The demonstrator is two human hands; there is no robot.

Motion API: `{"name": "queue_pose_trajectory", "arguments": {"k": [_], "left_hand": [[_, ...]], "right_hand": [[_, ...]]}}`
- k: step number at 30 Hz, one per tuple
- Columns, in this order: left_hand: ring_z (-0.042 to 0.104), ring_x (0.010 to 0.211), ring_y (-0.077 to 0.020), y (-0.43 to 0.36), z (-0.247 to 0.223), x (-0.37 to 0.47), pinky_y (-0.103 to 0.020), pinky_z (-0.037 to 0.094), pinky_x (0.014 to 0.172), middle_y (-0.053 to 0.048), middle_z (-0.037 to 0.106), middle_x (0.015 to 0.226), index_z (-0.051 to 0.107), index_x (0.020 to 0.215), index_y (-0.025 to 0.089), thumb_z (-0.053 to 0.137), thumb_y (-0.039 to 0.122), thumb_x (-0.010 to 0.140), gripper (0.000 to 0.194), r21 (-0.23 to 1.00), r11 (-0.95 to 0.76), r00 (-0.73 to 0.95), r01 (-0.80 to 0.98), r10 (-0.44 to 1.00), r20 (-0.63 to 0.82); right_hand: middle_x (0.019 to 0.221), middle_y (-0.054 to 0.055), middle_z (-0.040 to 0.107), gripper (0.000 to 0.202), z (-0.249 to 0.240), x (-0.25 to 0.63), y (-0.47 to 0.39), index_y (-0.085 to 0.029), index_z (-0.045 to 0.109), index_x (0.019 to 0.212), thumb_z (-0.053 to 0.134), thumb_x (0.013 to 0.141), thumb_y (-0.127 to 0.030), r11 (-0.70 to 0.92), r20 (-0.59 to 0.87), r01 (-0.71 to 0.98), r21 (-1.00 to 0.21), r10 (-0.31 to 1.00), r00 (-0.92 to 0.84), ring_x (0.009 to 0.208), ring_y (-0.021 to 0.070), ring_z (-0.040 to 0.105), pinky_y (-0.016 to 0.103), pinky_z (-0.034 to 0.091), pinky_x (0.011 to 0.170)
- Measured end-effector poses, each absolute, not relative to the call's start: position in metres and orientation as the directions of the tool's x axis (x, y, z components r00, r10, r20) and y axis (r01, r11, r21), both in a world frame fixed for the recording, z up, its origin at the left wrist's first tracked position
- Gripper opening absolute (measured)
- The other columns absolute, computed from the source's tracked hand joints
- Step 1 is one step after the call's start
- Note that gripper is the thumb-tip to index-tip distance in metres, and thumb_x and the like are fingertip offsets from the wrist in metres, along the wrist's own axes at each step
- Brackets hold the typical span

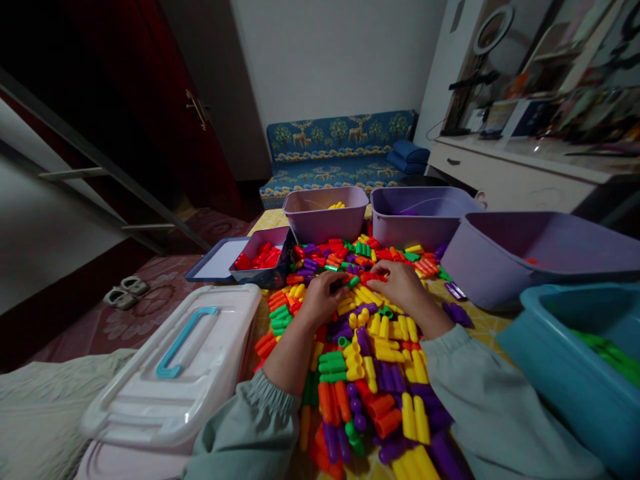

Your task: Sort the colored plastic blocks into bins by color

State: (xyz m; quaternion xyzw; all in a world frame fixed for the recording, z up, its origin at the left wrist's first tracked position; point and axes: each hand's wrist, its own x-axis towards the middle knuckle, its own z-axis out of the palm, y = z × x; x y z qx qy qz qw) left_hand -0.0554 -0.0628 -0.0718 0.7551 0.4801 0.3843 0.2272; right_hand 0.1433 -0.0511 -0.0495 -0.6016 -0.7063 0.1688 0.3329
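Reaching into plastic pieces (pixel 385 350) spread mid-worktop (pixel 273 219). Left hand (pixel 323 297) at green piece (pixel 332 268), right hand (pixel 400 283) by red ones (pixel 369 277); fingers curled on both, can't tell if clamped on anything. See purple bins (pixel 325 223) far/right and teal bin (pixel 555 360) near right, all open-topped, likely for access from above. Note red in dark box (pixel 260 279) left, green in teal: probably kept apart by color.
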Motion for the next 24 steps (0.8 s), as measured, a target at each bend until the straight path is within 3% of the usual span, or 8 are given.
{"name": "queue_pose_trajectory", "arguments": {"k": [4, 8, 12, 16, 24], "left_hand": [[0.067, 0.091, -0.0188, -0.065, -0.07, -0.053, -0.03, 0.054, 0.082, -0.009, 0.072, 0.103, 0.065, 0.115, 0.015, 0.066, 0.032, 0.083, 0.036, 0.806, -0.432, 0.169, 0.404, 0.901, 0.399], [0.068, 0.091, -0.0187, -0.065, -0.069, -0.052, -0.03, 0.054, 0.083, -0.009, 0.072, 0.106, 0.066, 0.112, 0.016, 0.069, 0.033, 0.081, 0.036, 0.822, -0.454, 0.113, 0.344, 0.889, 0.444], [0.068, 0.081, -0.0183, -0.064, -0.071, -0.052, -0.028, 0.054, 0.074, -0.008, 0.074, 0.094, 0.068, 0.107, 0.014, 0.069, 0.03, 0.079, 0.033, 0.851, -0.434, 0.047, 0.297, 0.896, 0.441], [0.066, 0.07, -0.0157, -0.06, -0.073, -0.053, -0.025, 0.053, 0.064, -0.007, 0.072, 0.085, 0.068, 0.097, 0.013, 0.072, 0.035, 0.074, 0.032, 0.923, -0.37, -0.075, 0.104, 0.923, 0.378], [0.059, 0.055, -0.0076, -0.055, -0.05, -0.069, -0.019, 0.048, 0.054, 0.0, 0.065, 0.074, 0.063, 0.096, 0.011, 0.078, 0.036, 0.066, 0.042, 0.914, -0.319, -0.386, -0.249, 0.899, 0.208]], "right_hand": [[0.086, 0.005, 0.073, 0.014, -0.041, 0.133, -0.054, -0.021, 0.069, 0.084, 0.068, 0.07, -0.023, 0.258, 0.258, 0.419, -0.871, 0.964, -0.058, 0.081, 0.0217, 0.069, 0.034, 0.055, 0.075], [0.087, 0.006, 0.072, 0.021, -0.037, 0.121, -0.058, -0.019, 0.068, 0.088, 0.069, 0.068, -0.02, 0.246, 0.229, 0.221, -0.944, 0.968, -0.103, 0.081, 0.0189, 0.069, 0.032, 0.057, 0.074], [0.09, 0.007, 0.071, 0.025, -0.043, 0.114, -0.058, -0.017, 0.067, 0.091, 0.07, 0.067, -0.022, 0.247, 0.231, 0.146, -0.958, 0.966, -0.114, 0.083, 0.0177, 0.068, 0.03, 0.056, 0.076], [0.095, 0.007, 0.071, 0.031, -0.059, 0.118, -0.052, -0.017, 0.065, 0.098, 0.071, 0.07, -0.029, 0.23, 0.225, 0.072, -0.971, 0.972, -0.067, 0.086, 0.0178, 0.068, 0.031, 0.056, 0.078], [0.075, 0.004, 0.07, 0.016, -0.09, 0.131, -0.038, -0.018, 0.066, 0.083, 0.068, 0.068, -0.023, 0.076, 0.079, 0.084, -0.994, 0.996, 0.028, 0.067, 0.0168, 0.067, 0.028, 0.054, 0.061]]}}
